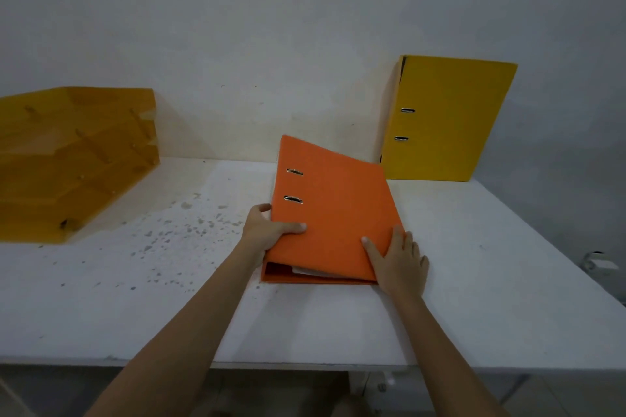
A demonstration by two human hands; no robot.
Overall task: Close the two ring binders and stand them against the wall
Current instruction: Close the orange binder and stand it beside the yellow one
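An orange ring binder (333, 210) lies closed on the white table (474, 281), its far end lifted a little off the surface. My left hand (267, 230) grips its spine side, thumb on the cover and fingers under the edge. My right hand (399, 261) holds the near right corner, fingers spread on the cover. White paper shows inside at the near edge. A yellow ring binder (447, 122) stands closed and upright, leaning against the wall at the back right.
A translucent amber stack of letter trays (71, 159) sits at the back left against the wall. Grey specks stain the table's middle left. A small white fitting (599, 262) is on the wall past the table's right edge.
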